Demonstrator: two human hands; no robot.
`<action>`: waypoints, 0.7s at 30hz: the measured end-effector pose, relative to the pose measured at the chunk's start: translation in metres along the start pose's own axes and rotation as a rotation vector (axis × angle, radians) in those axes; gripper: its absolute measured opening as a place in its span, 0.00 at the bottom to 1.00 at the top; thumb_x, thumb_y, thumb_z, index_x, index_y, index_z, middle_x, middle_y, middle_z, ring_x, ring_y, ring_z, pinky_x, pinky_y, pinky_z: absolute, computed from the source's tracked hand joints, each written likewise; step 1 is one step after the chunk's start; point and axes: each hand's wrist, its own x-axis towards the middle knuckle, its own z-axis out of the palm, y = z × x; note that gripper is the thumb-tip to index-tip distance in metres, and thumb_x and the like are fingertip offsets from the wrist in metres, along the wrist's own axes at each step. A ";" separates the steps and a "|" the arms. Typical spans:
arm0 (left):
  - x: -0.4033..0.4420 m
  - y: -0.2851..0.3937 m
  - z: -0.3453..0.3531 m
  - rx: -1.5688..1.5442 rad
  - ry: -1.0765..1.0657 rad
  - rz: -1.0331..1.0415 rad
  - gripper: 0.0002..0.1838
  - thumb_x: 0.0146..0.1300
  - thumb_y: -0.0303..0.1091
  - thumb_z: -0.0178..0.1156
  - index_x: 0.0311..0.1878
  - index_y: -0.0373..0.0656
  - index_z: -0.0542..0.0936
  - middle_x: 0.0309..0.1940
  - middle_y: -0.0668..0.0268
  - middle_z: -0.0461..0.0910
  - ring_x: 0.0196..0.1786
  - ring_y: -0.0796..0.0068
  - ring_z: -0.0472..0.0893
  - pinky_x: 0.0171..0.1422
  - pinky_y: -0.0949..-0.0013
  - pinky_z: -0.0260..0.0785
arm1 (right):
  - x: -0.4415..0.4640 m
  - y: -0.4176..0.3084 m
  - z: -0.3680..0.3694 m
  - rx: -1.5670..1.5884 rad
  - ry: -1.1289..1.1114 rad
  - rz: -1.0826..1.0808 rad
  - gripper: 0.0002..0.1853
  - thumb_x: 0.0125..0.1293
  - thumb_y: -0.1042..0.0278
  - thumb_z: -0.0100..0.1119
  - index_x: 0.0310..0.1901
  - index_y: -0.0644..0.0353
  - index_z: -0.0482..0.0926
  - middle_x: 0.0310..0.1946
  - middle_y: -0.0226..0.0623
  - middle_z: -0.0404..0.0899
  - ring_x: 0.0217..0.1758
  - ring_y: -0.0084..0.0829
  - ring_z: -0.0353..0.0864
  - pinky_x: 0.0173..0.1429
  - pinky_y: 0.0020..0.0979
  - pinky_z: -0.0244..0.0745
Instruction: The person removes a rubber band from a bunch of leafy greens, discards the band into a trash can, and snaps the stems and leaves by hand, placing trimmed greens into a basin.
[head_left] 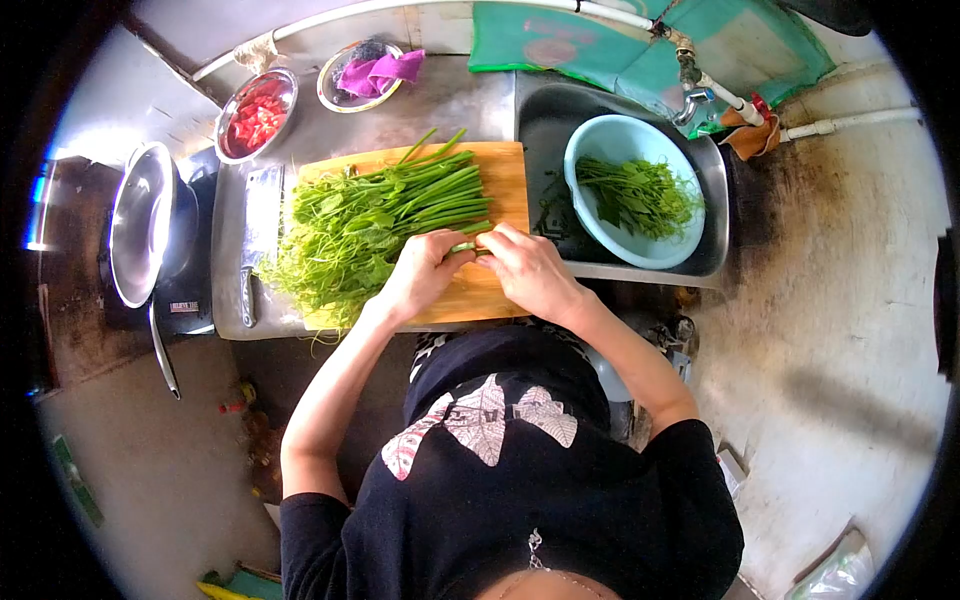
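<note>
Both hands meet over the near right part of a wooden cutting board (505, 165). My left hand (428, 268) is closed on the stem ends of some leafy green stems (461, 247). Pinched close beside it, my right hand (528, 270) has its fingertips on the same stem ends. A large heap of leafy greens with tendrils (370, 220) covers most of the board, leaves to the left and cut stems to the right. Left of the board lies a cleaver (262, 215), its blade partly under the leaves.
A light blue basin (580, 205) with more greens sits in the metal sink (545, 110), below a faucet (690, 100). At the back stand a bowl of cut red pieces (257, 117) and a bowl with a purple cloth (380, 74). A wok (143, 225) is at far left.
</note>
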 end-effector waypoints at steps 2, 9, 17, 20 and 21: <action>0.000 0.006 -0.004 -0.019 -0.032 0.005 0.08 0.62 0.28 0.61 0.42 0.35 0.82 0.33 0.53 0.82 0.35 0.61 0.81 0.44 0.66 0.72 | 0.001 -0.002 -0.002 -0.064 -0.051 -0.006 0.04 0.63 0.75 0.58 0.38 0.62 0.74 0.30 0.43 0.76 0.34 0.46 0.81 0.36 0.42 0.76; -0.007 0.010 -0.016 -0.205 -0.080 -0.005 0.07 0.63 0.28 0.61 0.41 0.35 0.82 0.31 0.56 0.81 0.35 0.68 0.80 0.43 0.68 0.71 | 0.006 0.009 -0.007 0.424 -0.136 -0.018 0.07 0.66 0.71 0.57 0.32 0.63 0.78 0.28 0.39 0.80 0.31 0.36 0.81 0.37 0.32 0.75; -0.005 0.039 -0.034 -0.303 -0.173 -0.150 0.08 0.67 0.31 0.60 0.38 0.35 0.82 0.30 0.64 0.81 0.33 0.78 0.76 0.41 0.71 0.69 | -0.011 0.007 0.006 1.202 -0.172 0.420 0.10 0.70 0.68 0.55 0.34 0.64 0.80 0.26 0.24 0.75 0.30 0.14 0.69 0.36 0.19 0.65; -0.006 0.033 -0.031 -0.370 -0.182 -0.053 0.09 0.67 0.32 0.60 0.38 0.35 0.81 0.29 0.64 0.81 0.33 0.79 0.76 0.40 0.71 0.69 | -0.010 0.004 0.004 1.285 -0.182 0.411 0.11 0.71 0.65 0.56 0.35 0.64 0.79 0.26 0.25 0.74 0.29 0.15 0.68 0.36 0.18 0.63; -0.006 0.033 -0.032 -0.372 -0.183 -0.053 0.09 0.67 0.32 0.60 0.38 0.35 0.81 0.29 0.64 0.81 0.33 0.79 0.76 0.40 0.71 0.69 | -0.010 0.003 0.004 1.294 -0.171 0.383 0.12 0.71 0.64 0.56 0.35 0.64 0.79 0.26 0.24 0.74 0.30 0.15 0.68 0.36 0.18 0.63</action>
